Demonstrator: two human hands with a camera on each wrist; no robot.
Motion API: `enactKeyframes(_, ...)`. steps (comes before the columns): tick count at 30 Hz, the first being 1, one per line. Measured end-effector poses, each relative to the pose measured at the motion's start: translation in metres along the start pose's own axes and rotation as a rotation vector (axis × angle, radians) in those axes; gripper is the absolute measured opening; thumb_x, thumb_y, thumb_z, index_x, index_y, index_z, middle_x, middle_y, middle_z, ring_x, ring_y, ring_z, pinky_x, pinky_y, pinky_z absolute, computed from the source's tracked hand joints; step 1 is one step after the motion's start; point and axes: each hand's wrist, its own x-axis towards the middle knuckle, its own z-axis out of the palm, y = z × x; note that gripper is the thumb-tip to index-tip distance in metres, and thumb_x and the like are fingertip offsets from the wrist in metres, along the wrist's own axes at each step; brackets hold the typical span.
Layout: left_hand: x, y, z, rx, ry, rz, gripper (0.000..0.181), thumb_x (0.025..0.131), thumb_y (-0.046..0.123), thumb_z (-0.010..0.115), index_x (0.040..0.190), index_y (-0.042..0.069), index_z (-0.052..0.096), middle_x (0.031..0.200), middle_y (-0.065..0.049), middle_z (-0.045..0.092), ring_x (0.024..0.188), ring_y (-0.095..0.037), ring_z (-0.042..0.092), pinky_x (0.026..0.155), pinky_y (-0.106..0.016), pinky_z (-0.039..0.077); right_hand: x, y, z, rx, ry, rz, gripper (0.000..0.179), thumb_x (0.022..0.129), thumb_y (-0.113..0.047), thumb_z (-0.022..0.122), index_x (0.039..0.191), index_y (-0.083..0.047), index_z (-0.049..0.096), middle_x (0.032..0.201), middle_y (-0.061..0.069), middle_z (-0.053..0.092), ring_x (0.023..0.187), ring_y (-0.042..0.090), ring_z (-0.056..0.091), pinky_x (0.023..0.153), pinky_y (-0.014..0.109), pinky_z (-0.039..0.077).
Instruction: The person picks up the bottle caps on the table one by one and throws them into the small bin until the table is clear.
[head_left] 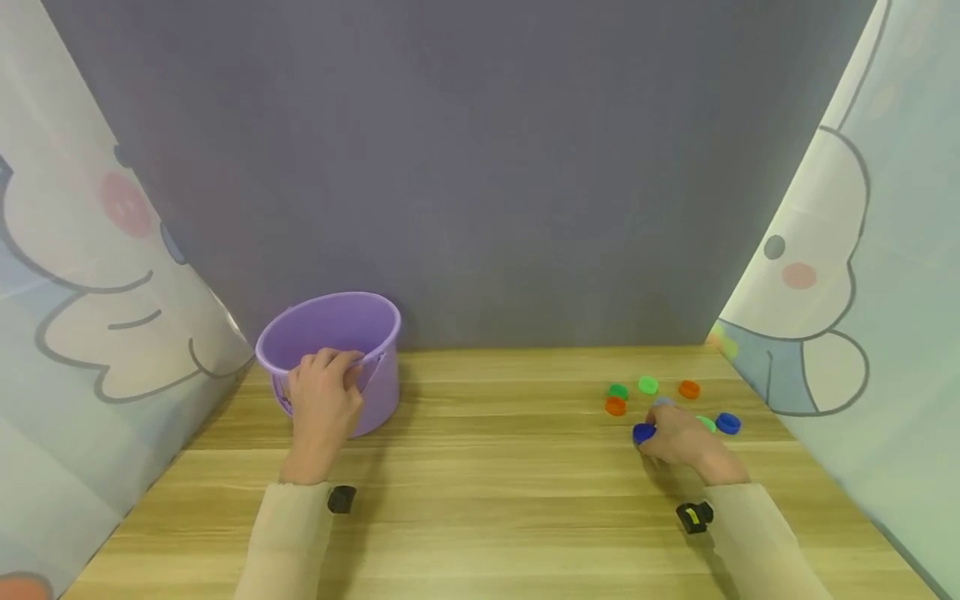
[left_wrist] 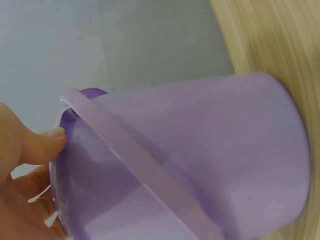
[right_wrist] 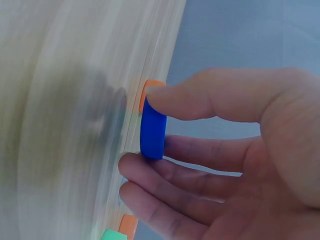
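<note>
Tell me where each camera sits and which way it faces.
Head: worn on the head, facing forward and down at the table; left fingers, right fingers and sleeves show.
Left wrist: worn there, facing the side of the purple bucket; left fingers grip it.
Right wrist: worn there, facing the blue cap; right fingers pinch it.
Shared: head and left wrist both show the purple bucket.

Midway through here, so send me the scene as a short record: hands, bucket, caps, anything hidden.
left hand: grips the rim of the bucket
right hand: pinches the held cap, blue
bucket: purple, upright on the table; handle lowered
loose caps: dark green cap, light green cap, far orange cap, near orange cap, loose blue cap
partly hidden: second light green cap
unseen: bucket's bottom
</note>
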Motion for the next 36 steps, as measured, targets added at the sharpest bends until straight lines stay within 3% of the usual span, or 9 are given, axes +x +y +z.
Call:
enactKeyframes(21, 0.002, 0.008, -0.014, 0.051, -0.153, 0.001, 0.023, 0.081, -0.01, 0.067, 0.101, 0.0, 0.074, 0.097, -0.02, 0.069, 0.088, -0.043, 0.059, 0.076, -0.056, 0.043, 0.002, 0.0, 0.005, 0.048, 0.046, -0.046, 0.042, 0.081, -0.016, 0.079, 0.108, 0.013, 0.064, 0.105, 0.025, 0.069, 0.096, 0.041, 0.066, 0.083, 0.054, 0.055)
enactKeyframes(36, 0.005, 0.021, -0.018, 0.056, -0.203, 0.05, 0.024, 0.08, -0.011, 0.069, 0.102, 0.0, 0.073, 0.096, -0.018, 0.069, 0.091, -0.042, 0.06, 0.082, -0.059, 0.044, 0.006, 0.001, 0.005, 0.153, 0.063, -0.042, 0.055, 0.083, -0.021, 0.08, 0.122, 0.013, 0.062, 0.11, 0.022, 0.07, 0.102, 0.04, 0.066, 0.086, 0.054, 0.055)
